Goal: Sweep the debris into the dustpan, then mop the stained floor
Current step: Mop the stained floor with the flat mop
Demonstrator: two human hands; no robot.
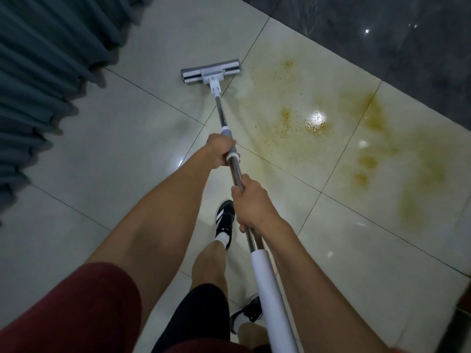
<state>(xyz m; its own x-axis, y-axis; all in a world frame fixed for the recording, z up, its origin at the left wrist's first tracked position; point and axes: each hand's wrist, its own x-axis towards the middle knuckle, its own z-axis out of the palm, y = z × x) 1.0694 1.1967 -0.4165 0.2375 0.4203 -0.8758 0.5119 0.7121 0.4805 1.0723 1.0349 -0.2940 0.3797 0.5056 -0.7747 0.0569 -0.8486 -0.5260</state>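
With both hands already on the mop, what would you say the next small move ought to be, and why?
Probably swing the mop head to the right, onto the yellow stain. The head sits on pale tile just left of the stain, while speckled yellow patches spread across the tiles to its right. The left hand and the right hand both grip the handle, so a sideways push looks ready.

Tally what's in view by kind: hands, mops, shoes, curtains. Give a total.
Hands: 2, left and right, both gripping the mop
Mops: 1
Shoes: 2, one ahead, one nearer
Curtains: 1
Total: 6
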